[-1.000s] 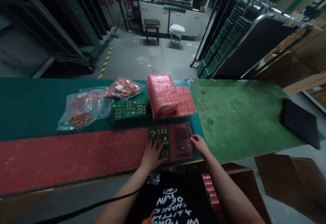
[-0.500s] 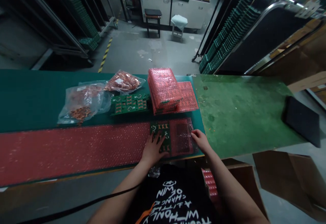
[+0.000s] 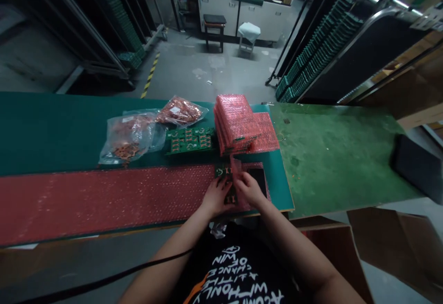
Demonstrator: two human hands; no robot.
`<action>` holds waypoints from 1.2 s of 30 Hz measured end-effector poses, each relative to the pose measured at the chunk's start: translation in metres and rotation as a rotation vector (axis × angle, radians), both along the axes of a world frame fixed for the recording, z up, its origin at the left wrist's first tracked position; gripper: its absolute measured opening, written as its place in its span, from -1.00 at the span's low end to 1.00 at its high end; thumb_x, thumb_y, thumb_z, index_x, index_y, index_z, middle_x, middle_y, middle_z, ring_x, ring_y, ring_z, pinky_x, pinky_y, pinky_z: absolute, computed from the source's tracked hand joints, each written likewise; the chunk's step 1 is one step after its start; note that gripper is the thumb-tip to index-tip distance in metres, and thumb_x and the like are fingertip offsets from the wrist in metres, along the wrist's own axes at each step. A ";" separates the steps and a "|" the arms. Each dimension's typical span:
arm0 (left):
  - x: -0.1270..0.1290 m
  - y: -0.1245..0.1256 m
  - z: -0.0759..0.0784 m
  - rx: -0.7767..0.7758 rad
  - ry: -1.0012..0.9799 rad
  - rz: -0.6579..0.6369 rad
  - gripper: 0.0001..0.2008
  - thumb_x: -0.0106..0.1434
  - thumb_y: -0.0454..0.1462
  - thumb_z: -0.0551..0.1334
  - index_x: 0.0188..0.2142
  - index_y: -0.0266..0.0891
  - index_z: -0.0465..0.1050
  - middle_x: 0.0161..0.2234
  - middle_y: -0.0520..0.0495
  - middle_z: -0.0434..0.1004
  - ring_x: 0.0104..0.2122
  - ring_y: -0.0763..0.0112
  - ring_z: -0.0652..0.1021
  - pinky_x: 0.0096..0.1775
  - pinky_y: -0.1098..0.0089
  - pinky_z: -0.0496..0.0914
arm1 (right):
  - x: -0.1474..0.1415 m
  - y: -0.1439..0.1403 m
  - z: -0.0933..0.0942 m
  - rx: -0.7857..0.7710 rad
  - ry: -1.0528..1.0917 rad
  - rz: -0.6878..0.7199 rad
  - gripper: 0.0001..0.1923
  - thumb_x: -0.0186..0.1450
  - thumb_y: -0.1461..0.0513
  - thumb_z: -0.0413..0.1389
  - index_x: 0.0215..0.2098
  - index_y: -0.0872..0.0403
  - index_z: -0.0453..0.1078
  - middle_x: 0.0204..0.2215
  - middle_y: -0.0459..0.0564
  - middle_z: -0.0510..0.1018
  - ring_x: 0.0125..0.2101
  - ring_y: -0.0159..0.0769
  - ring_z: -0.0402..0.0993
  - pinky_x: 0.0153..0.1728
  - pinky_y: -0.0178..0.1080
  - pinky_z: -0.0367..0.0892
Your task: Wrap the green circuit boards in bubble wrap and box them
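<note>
Lying flat with its fingers spread, the left hand [image 3: 216, 196] rests on a green circuit board [image 3: 219, 171], a flat rectangle dotted with copper-coloured X-shaped pieces, which sits near the right end of a long strip of red bubble wrap [image 3: 121, 205], dimpled and glossy. The right hand [image 3: 249, 187] is closed narrow, pinching a thin, translucent flap [image 3: 236, 165] of the wrap that stands up beside the board. A smooth dark rectangle [image 3: 258, 177] lies on the wrap just right of that hand. Beyond the strip on the green desk [image 3: 62, 128], more boards [image 3: 190, 140] lie in a low pile next to a blocky stack of bubble-wrapped packs [image 3: 234, 115]. Of two crinkled clear plastic bags, the left one [image 3: 134, 131] holds small copper-coloured pieces, clustered near its lower edge; the right one [image 3: 182, 111] is packed with similar pieces and bears a white label
</note>
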State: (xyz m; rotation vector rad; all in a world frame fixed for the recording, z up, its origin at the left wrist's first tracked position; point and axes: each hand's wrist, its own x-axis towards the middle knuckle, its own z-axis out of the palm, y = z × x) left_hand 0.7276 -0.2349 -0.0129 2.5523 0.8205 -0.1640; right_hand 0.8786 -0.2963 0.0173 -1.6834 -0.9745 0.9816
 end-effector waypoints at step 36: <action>0.015 -0.004 -0.001 0.021 0.055 -0.053 -0.32 0.03 -0.05 0.32 0.13 -0.13 0.22 0.18 -0.23 0.15 0.20 0.04 0.10 0.15 -0.17 -0.11 | 0.101 -0.068 -0.026 -0.128 -0.131 -0.148 -0.59 0.16 0.06 0.01 -0.12 0.13 0.34 -0.30 0.00 0.49 -0.29 -0.29 0.38 -0.24 -0.22 0.31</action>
